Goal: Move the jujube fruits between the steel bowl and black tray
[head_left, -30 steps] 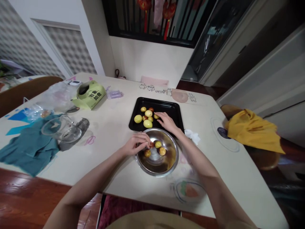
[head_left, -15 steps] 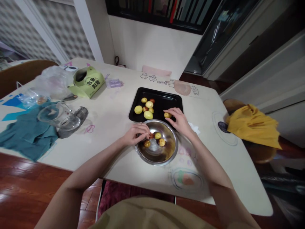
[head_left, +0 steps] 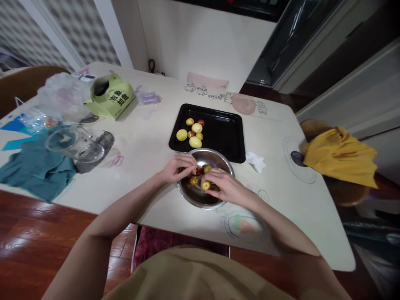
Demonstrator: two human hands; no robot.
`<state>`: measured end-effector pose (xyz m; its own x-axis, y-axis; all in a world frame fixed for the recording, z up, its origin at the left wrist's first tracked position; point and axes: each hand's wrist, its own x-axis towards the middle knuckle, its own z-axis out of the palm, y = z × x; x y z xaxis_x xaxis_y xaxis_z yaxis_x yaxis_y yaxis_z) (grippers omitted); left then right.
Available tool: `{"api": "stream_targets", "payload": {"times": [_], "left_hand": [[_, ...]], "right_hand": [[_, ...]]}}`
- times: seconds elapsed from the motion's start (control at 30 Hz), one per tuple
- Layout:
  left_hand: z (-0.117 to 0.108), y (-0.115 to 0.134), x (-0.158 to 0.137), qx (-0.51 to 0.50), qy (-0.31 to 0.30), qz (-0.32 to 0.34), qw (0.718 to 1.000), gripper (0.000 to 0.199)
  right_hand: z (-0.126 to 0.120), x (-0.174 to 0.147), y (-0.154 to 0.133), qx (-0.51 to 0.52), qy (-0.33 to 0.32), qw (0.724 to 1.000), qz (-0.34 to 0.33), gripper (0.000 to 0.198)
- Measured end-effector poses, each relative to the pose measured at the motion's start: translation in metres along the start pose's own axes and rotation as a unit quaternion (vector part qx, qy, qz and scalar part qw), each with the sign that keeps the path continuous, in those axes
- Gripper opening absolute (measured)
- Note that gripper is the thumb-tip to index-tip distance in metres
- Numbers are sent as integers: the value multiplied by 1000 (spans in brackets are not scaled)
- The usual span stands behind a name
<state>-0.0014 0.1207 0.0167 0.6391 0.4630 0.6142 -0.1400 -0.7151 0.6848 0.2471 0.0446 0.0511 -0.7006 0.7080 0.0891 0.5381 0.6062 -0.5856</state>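
A steel bowl (head_left: 219, 160) stands near the table's front edge with several small yellow-and-red fruits in it. My right hand (head_left: 223, 186) is inside the bowl, its fingertips pinching one yellow fruit (head_left: 205, 186). On the bowl's left rim rests my left hand (head_left: 177, 167), with its fingers curled by a reddish fruit (head_left: 198, 169). Just behind the bowl lies a black baking tray (head_left: 225, 133) with several more fruits (head_left: 195, 142) grouped at its left side.
A glass jar on its side (head_left: 76, 148) lies on a teal cloth (head_left: 31, 171) at left, with a clear plastic bag (head_left: 61, 98) and green box (head_left: 111, 96) behind. A crumpled white tissue (head_left: 256, 160) sits right of the tray. A yellow cloth (head_left: 340, 156) covers a chair.
My right hand has picked a fruit from the tray and carried it back into the bowl. My left hand has stayed at the bowl's rim. The view has tilted downward.
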Motion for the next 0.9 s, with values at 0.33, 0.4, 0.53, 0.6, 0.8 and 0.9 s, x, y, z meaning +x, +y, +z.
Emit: {"api": "stream_targets", "payload": {"times": [0.33, 0.4, 0.53, 0.6, 0.8, 0.9], "left_hand": [[0, -1, -1, 3, -7, -35, 999, 46], [0, -1, -1, 0, -5, -36, 999, 46], [1, 0, 0, -1, -4, -30, 1000, 46], [1, 1, 0, -4, 0, -24, 1000, 45], [-2, 0, -2, 30, 50, 1, 998, 33], [-4, -4, -5, 60, 87, -13, 994, 29]], "right_hand": [[5, -1, 7, -23, -6, 1000, -6, 21], [0, -1, 7, -13, -1, 1000, -12, 21], [-10, 2, 7, 9, 29, 999, -21, 19], [-12, 4, 10, 23, 70, 997, -26, 22], [3, -8, 44, 71, 338, 938, -27, 49], [15, -24, 68, 51, 386, 918, -73, 50]]}}
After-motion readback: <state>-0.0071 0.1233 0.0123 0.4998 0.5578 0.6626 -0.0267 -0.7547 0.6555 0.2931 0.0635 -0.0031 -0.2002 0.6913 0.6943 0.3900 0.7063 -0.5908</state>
